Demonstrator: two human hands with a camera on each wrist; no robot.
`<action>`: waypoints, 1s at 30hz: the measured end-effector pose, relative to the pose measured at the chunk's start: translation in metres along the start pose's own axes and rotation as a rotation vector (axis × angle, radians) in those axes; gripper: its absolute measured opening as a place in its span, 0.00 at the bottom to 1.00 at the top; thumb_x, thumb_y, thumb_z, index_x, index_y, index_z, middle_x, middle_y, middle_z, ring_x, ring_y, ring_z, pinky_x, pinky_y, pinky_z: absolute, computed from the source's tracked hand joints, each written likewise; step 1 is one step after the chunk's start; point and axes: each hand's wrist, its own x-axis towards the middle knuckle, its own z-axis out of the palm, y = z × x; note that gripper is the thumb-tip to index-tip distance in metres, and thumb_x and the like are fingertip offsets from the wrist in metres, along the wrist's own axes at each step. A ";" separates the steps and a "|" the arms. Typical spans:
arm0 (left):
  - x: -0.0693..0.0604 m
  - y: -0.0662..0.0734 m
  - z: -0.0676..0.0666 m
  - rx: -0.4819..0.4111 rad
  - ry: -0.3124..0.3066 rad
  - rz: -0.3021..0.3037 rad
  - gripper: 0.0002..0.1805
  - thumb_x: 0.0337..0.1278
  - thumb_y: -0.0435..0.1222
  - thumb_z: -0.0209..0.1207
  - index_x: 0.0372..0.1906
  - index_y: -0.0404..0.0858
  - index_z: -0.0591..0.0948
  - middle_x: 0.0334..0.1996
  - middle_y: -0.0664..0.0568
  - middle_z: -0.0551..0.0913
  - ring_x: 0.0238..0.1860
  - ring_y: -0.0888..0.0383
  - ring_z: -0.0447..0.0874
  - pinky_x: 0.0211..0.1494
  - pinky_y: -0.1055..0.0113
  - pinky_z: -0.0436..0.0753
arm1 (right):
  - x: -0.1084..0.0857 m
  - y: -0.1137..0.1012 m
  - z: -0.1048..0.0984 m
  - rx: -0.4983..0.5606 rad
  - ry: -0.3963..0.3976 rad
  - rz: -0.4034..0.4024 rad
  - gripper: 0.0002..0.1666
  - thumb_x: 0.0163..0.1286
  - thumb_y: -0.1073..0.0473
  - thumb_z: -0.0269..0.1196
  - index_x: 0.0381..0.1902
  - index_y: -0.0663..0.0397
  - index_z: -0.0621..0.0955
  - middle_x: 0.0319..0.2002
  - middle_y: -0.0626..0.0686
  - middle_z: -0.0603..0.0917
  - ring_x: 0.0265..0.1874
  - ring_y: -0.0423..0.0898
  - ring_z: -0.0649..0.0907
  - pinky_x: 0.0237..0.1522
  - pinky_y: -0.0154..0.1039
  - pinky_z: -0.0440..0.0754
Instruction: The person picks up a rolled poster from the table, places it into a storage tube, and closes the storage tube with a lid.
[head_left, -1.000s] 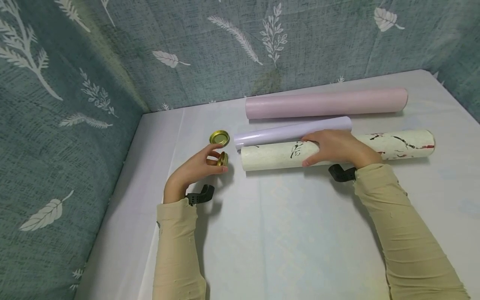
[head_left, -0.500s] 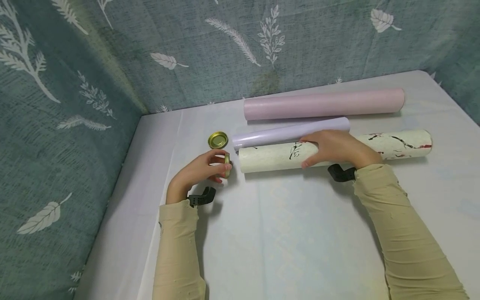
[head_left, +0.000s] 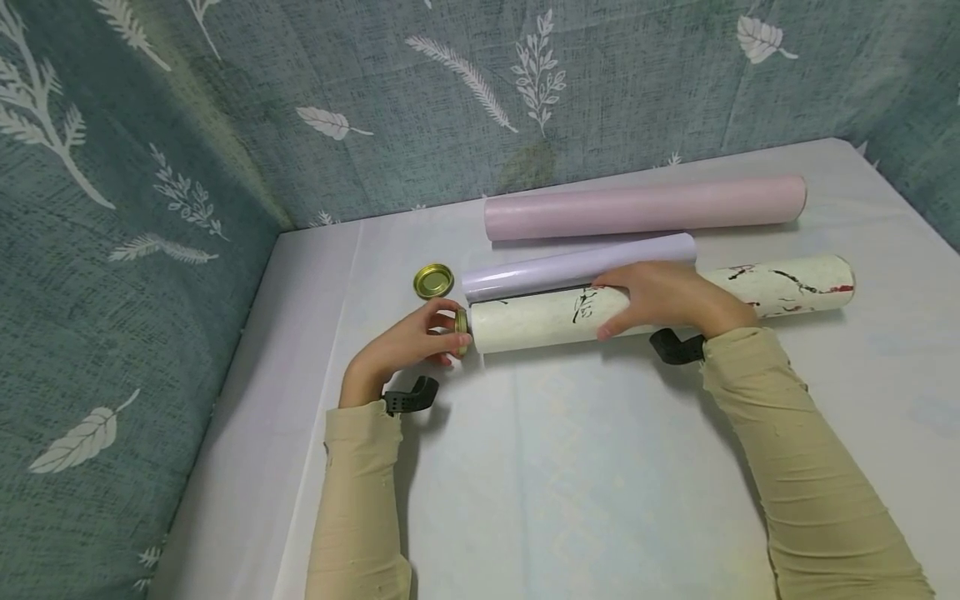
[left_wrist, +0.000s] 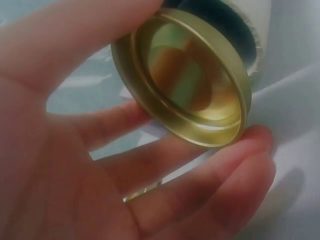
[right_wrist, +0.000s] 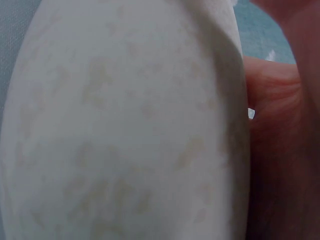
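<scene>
My left hand (head_left: 408,340) pinches a gold metal lid (head_left: 461,332) by its rim, close to the left end of a white cardboard tube (head_left: 525,323) painted with dark and red branches. In the left wrist view, the lid (left_wrist: 192,75) stands on edge, its hollow side towards my palm. Behind it shows the tube's dark open end (left_wrist: 220,25). Whether lid and tube touch is hard to tell. My right hand (head_left: 660,296) grips the tube around its middle from above; the right wrist view shows the tube's pale, mottled surface (right_wrist: 125,120) close up.
A second gold lid (head_left: 433,282) lies on the white-covered table (head_left: 600,483), beyond my left hand. Just behind the white tube is a thinner lilac tube (head_left: 577,265), and farther back a pink tube (head_left: 645,208). Leaf-patterned green cloth (head_left: 337,75) hangs behind and at the left.
My left hand has turned the lid on edge and carried it right, up to the tube's end. The white tube has shifted slightly left with my right hand still on it.
</scene>
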 end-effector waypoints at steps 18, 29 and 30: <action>0.006 0.003 0.008 -0.109 -0.055 0.039 0.37 0.46 0.43 0.64 0.60 0.43 0.58 0.53 0.44 0.68 0.40 0.47 0.78 0.41 0.56 0.78 | 0.000 -0.002 -0.002 -0.009 -0.019 0.010 0.52 0.39 0.28 0.65 0.59 0.50 0.70 0.57 0.52 0.72 0.57 0.53 0.69 0.54 0.51 0.65; 0.005 0.003 0.010 -0.120 -0.088 0.103 0.34 0.50 0.38 0.62 0.63 0.42 0.62 0.55 0.46 0.69 0.44 0.46 0.76 0.44 0.55 0.77 | 0.001 -0.001 -0.001 -0.013 -0.013 0.008 0.53 0.38 0.27 0.64 0.59 0.49 0.71 0.57 0.51 0.72 0.56 0.53 0.70 0.53 0.51 0.65; 0.006 0.000 0.009 -0.129 -0.081 0.101 0.34 0.49 0.39 0.62 0.63 0.43 0.63 0.55 0.47 0.69 0.44 0.47 0.76 0.44 0.55 0.77 | 0.001 -0.001 0.000 -0.014 -0.012 0.007 0.53 0.38 0.27 0.64 0.59 0.49 0.71 0.57 0.51 0.72 0.56 0.53 0.70 0.53 0.51 0.65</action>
